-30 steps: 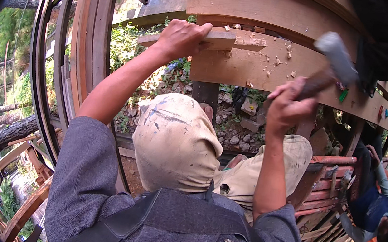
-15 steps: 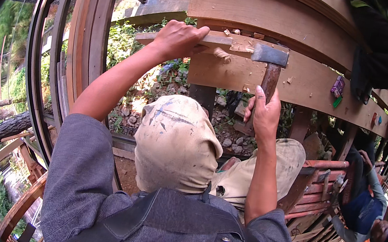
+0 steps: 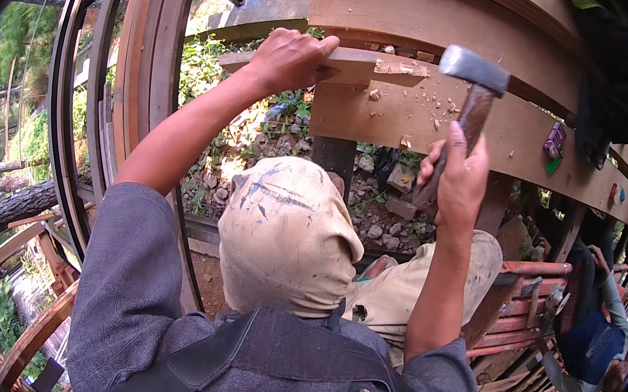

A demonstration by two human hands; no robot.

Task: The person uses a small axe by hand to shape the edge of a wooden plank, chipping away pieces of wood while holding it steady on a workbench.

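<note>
Right hand (image 3: 459, 170): closed round a handle, thumb laid along it. Held in it: one short-handled hatchet (image 3: 474, 69), dark handle, grey head up over the tabletop (image 3: 384, 123), apart from the wood. We judge a steady, unforced grip best, letting the head's weight cut.

Left hand (image 3: 293, 54): closed over one wooden piece (image 3: 352, 67) at the tabletop's left end; fingertips hidden. We want this hold firm and well back from the cut face.

Wooden piece: flat, one end jutting past the tabletop's left edge, the other over the tabletop, its face pale and hewn. Whether it beds fully, we cannot tell. We would back that end solidly and take short, light strokes along the grain.

Wood chips (image 3: 374, 94): loose, strewn across the tabletop's left half. We would brush them from under the piece.

Purple packet (image 3: 555, 140), one: tabletop's right part, best left outside the swing.

Beige-trousered left knee (image 3: 287, 232): tabletop's near side. We would keep it clear of glancing blows.
</note>
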